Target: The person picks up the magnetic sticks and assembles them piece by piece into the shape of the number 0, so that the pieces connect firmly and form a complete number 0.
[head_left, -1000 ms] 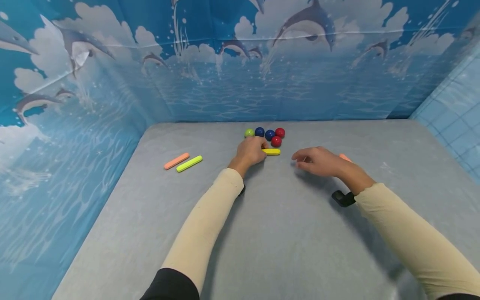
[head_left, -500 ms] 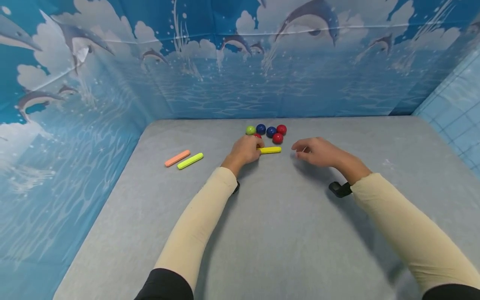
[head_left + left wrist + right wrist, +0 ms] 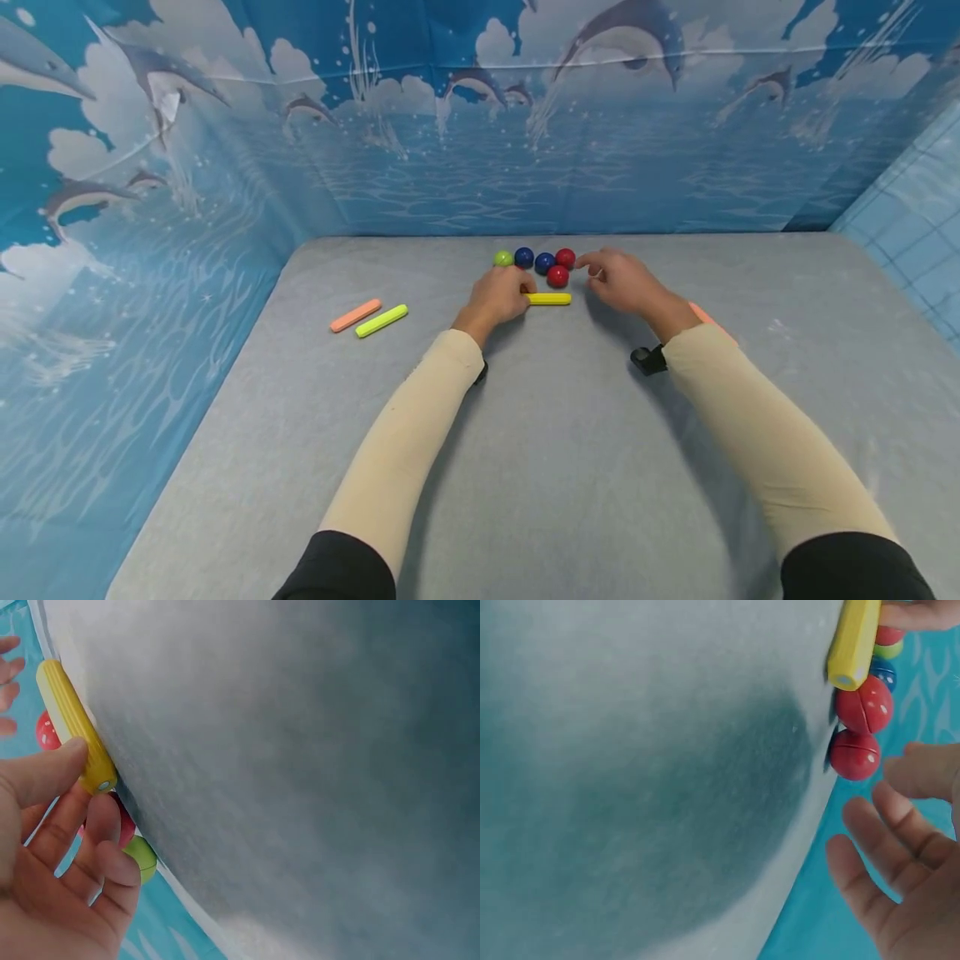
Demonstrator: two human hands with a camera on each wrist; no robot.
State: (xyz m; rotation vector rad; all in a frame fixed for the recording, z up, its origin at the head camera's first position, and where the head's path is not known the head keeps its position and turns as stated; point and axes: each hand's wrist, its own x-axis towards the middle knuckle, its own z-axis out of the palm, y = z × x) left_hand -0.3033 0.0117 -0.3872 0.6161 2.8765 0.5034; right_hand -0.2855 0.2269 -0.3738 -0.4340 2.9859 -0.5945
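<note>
My left hand (image 3: pixel 495 297) pinches one end of a yellow ridged stick (image 3: pixel 551 298) between thumb and fingers, just in front of a cluster of small balls. That stick (image 3: pixel 66 712) also shows in the left wrist view. The cluster holds a green ball (image 3: pixel 503 258), two blue balls (image 3: pixel 545 263) and red balls (image 3: pixel 557 276). Another red ball (image 3: pixel 126 825) sits close to the green one, mostly hidden by my left fingers. My right hand (image 3: pixel 626 282) is beside the rightmost red ball (image 3: pixel 853 755), its fingers loosely bent and holding nothing.
An orange stick (image 3: pixel 356 316) and a lime stick (image 3: pixel 382 321) lie on the left of the grey table (image 3: pixel 555 467). Another orange stick (image 3: pixel 708 320) lies partly hidden behind my right forearm. A dolphin-print curtain (image 3: pixel 420 167) rises behind the table's far edge.
My right hand has moved forward and left, up to the red balls. My left hand shifted a little left with the yellow stick, then back right.
</note>
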